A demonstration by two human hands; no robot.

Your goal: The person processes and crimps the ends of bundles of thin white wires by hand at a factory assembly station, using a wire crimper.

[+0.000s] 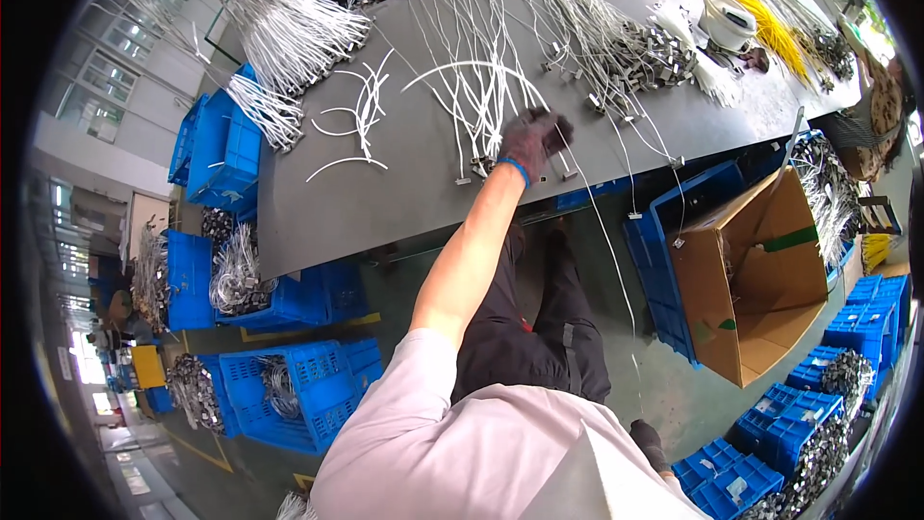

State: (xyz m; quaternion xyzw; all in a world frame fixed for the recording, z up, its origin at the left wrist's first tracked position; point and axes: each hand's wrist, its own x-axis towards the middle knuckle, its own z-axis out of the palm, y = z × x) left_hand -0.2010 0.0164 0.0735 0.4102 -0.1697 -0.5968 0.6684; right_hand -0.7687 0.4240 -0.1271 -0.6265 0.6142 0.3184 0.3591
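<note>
A big grey surface (385,183) fills the top of the view. The room looks like a workshop, with a green floor (404,279) and many blue crates (289,395) standing under and beside the surface. Left of the surface there are windows. An open brown cardboard box (760,279) sits on the floor just off the right end of the surface.

One arm reaches up from the bottom to the near edge of the surface. It looks like the left hand (531,140), and it wears a dark glove with a blue cuff. The fingers are curled down over a bunch of thin white wires (481,87), and it seems to be gripping them. The other hand is not in sight.

The white wires lie in the middle of the surface. They are long and thin, with small metal ends. Their long way runs from the far side of the surface toward the near edge, and they fan out a little. One wire hangs down off the near edge toward the floor.

More white wires (289,39) are heaped at the left end of the surface. Yellow wires (760,19) lie at the far right end.
</note>
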